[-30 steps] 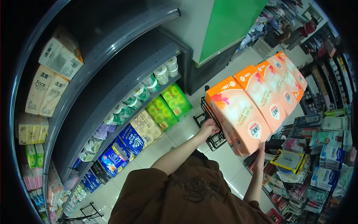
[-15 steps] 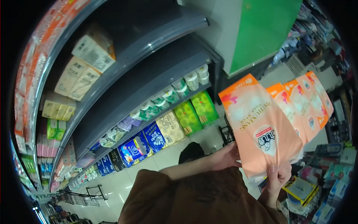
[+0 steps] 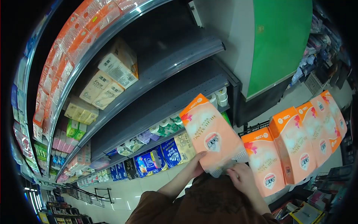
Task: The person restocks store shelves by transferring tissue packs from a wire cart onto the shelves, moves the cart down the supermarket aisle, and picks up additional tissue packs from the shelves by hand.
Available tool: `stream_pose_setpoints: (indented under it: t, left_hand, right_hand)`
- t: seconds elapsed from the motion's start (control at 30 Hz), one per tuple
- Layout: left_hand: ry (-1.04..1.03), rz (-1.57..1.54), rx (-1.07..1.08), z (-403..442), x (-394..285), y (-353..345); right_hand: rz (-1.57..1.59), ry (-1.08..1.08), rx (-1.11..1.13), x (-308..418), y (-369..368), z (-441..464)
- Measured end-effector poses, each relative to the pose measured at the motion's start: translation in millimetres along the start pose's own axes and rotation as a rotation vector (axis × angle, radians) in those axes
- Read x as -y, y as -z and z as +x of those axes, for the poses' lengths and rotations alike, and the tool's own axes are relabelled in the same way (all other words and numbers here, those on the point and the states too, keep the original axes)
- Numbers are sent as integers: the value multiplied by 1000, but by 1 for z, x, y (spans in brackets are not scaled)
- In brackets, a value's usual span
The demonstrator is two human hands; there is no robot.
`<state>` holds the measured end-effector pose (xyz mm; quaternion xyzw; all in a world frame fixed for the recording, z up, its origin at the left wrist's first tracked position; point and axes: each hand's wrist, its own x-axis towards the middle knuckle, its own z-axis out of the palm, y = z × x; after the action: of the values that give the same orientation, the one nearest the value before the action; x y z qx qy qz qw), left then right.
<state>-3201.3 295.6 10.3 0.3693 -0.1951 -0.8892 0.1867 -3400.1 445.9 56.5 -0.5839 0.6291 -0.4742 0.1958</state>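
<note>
A peach-and-orange tissue pack (image 3: 214,128) is held tilted in front of my chest. Along its lower left edge, my left hand (image 3: 197,164) grips it, with part of the fingers hidden behind the pack. My right hand (image 3: 240,175) is closed at the crumpled plastic of its lower end, where motion blurs the wrapping. Just right of my right hand stands a matching tissue pack (image 3: 263,164), with several more (image 3: 296,143) in a row beyond it. A black wire rim (image 3: 254,127) shows behind those packs.
Dark store shelves (image 3: 175,67) curve along the left, carrying cream tissue packs (image 3: 106,87), toilet rolls (image 3: 164,128) and blue packs (image 3: 170,154). A green panel (image 3: 279,44) is at the shelf's end. A black cart (image 3: 102,196) stands on the tiled floor. Piled goods (image 3: 305,212) lie lower right.
The held tissue pack has moved left, away from the row and toward the shelves, with both hands on it. My view has turned, and more of the packs at right now show.
</note>
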Motion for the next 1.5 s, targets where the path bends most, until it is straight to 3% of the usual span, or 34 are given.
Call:
stream_pose_setpoints:
  t: [0.03, 0.1, 0.23, 0.33, 0.4, 0.53, 0.6, 0.7, 0.77, 0.83, 0.93, 1.0, 1.1, 1.13, 1.23, 1.3, 1.37, 1.43, 1.47, 1.5]
  left_hand:
    - [0, -19, -32, 9, -6, 7]
    - [-119, 66, -75, 29, -27, 15]
    - [-174, 103, -32, 68, -113, -3]
    - [-179, 144, 133, 126, -186, 1]
    - [-201, 121, 102, 161, -223, 7]
    - [-253, 167, -23, 192, -242, -7]
    - [-201, 279, 49, 192, -253, -18]
    - [-257, 289, 135, 214, -268, -43]
    - [-323, 192, -124, 248, -274, -50]
    - [-440, 116, -224, 268, -265, -60]
    - [-635, 330, -250, 294, -255, -54]
    - [-747, 368, -219, 319, -251, -31]
    - [-823, 903, -519, 351, -267, 24]
    - [-790, 1259, -678, 316, -262, 0]
    - [-752, 1251, -693, 307, -265, 16]
    - [-1056, 1252, -671, 265, -238, 9]
    - [-1216, 1199, -552, 232, -197, 27]
    - [-1182, 1175, -391, 215, -141, 87]
    - [-857, 1197, -488, 186, -104, 104]
    - [-825, 1208, -444, 182, -67, 155]
  right_hand:
    - [-24, 13, -44, -8, 7, -8]
    - [183, -372, -152, -14, 28, -31]
    - [-210, -311, -507, -35, 66, -64]
    - [-396, -395, -645, -46, 75, -99]
    - [-458, -491, -721, -58, 71, -127]
    - [-585, -672, -934, -81, 52, -163]
    - [-720, -794, -984, -90, 39, -178]
    - [255, -969, -1290, -95, 32, -174]
    - [808, -848, -1171, -90, 37, -172]
    - [1214, -806, -1109, -97, 35, -178]
    - [955, -880, -1093, -82, 40, -175]
    - [941, -871, -1124, -68, 42, -177]
    - [944, -784, -1106, -51, 46, -188]
    - [949, -745, -1084, -47, 47, -191]
    - [1108, -771, -1072, -31, 53, -182]
    - [1144, -731, -1014, -28, 54, -162]
    - [1229, -684, -871, -36, 54, -143]
    - [1198, -640, -817, -54, 42, -105]
    - [1211, -600, -818, -60, 32, -76]
    - [1174, -557, -780, -64, 24, -48]
